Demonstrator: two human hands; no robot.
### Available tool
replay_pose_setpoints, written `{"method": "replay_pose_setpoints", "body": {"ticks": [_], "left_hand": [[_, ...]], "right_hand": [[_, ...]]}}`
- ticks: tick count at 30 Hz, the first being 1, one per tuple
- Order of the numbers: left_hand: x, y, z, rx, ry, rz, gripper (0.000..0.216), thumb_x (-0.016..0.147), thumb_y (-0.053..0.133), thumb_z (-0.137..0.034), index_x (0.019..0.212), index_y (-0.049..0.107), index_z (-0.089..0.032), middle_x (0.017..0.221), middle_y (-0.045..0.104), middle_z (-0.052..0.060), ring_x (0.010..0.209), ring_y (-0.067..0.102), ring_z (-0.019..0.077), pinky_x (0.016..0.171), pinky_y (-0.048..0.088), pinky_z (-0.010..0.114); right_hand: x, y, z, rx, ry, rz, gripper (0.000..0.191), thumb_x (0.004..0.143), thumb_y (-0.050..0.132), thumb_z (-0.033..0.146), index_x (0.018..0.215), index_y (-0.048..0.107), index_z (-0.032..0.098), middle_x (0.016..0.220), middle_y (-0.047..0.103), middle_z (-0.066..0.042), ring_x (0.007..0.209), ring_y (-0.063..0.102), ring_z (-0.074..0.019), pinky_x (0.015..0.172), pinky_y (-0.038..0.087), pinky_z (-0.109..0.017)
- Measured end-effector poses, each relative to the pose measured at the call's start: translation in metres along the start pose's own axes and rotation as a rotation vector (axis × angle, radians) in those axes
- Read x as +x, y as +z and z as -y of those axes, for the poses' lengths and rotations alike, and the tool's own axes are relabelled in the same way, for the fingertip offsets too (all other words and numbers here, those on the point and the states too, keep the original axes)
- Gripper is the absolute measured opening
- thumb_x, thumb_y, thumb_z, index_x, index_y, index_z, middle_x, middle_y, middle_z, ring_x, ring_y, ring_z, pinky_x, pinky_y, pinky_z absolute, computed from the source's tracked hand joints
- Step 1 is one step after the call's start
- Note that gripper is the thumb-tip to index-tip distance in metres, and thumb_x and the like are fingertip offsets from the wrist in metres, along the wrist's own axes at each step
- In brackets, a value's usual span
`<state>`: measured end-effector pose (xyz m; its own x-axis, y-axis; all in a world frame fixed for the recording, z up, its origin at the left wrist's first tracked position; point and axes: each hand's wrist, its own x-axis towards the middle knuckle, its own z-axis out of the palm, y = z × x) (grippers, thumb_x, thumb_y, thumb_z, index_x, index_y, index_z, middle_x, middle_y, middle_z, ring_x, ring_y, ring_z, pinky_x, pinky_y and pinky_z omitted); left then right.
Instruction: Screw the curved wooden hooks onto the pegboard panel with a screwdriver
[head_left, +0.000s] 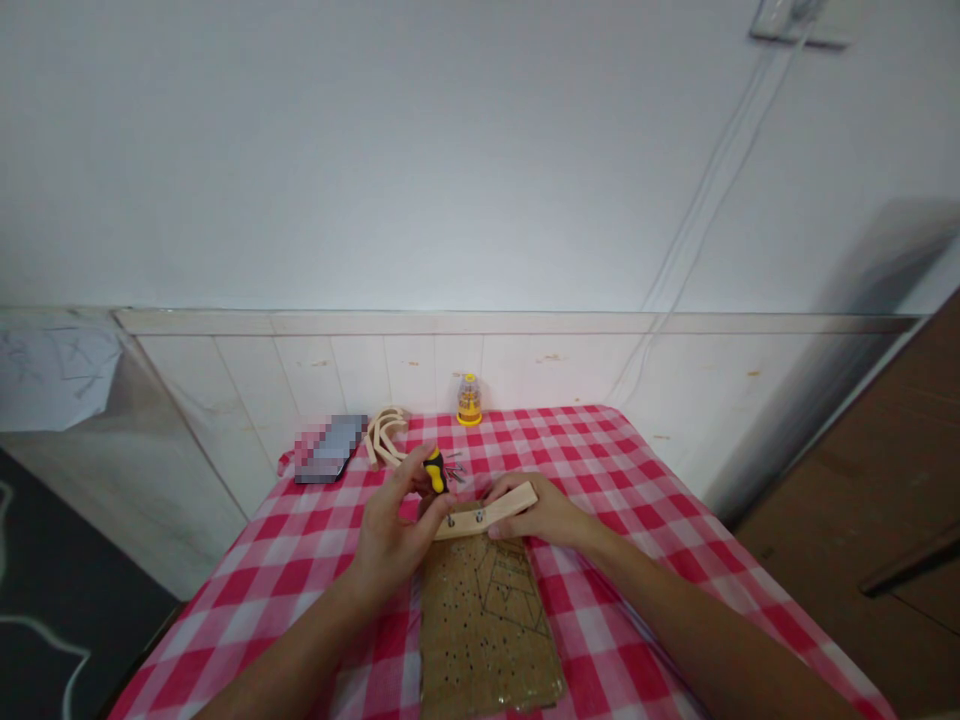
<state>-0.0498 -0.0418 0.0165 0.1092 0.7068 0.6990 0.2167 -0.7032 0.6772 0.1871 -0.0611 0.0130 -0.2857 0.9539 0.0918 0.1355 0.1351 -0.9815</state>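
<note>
My left hand (396, 520) is closed around a short yellow and black screwdriver (435, 472), held upright. Its thumb lies against the near end of a pale wooden piece (465, 524). Two small dark metal fittings, which look like screws, show in the side of the wood. My right hand (541, 508) grips the wood's other end, thumb in front and fingers behind. Beneath both hands lies a worn cardboard sheet (480, 630) with many small holes and pen lines. The screwdriver's tip is hidden.
Several small metal parts (455, 470) lie beyond the hands. Curved wooden pieces (385, 432) sit at the back left, beside a blurred-out flat device (334, 450). A yellow-capped clear container (469, 400) stands near the wall. A red checked cloth (585, 450) covers the table.
</note>
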Motion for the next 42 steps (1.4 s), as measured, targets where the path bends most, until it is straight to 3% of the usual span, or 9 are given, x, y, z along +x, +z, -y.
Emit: {"method": "replay_pose_setpoints", "body": {"ticks": [15, 42], "left_hand": [[0.0041, -0.001, -0.0023, -0.004, -0.001, -0.013, 0.049, 0.085, 0.071, -0.023, 0.132, 0.06, -0.025, 0.078, 0.058, -0.005, 0.07, 0.059, 0.0114, 0.072, 0.054, 0.024], [0.0034, -0.004, -0.001, -0.067, -0.052, 0.055, 0.055, 0.085, 0.069, -0.019, 0.139, 0.057, -0.026, 0.086, 0.069, -0.002, 0.078, 0.068, 0.0127, 0.078, 0.058, 0.025]], "right_hand": [[-0.0006, 0.0003, 0.0029, 0.021, 0.002, 0.005, 0.038, 0.054, 0.097, 0.036, 0.079, 0.076, 0.017, 0.08, 0.073, -0.001, 0.069, 0.062, -0.0146, 0.063, 0.045, -0.026], [-0.0011, 0.0004, 0.0021, 0.008, 0.024, -0.007, 0.037, 0.055, 0.096, 0.034, 0.081, 0.076, 0.018, 0.078, 0.074, -0.001, 0.067, 0.061, -0.0137, 0.062, 0.044, -0.026]]}}
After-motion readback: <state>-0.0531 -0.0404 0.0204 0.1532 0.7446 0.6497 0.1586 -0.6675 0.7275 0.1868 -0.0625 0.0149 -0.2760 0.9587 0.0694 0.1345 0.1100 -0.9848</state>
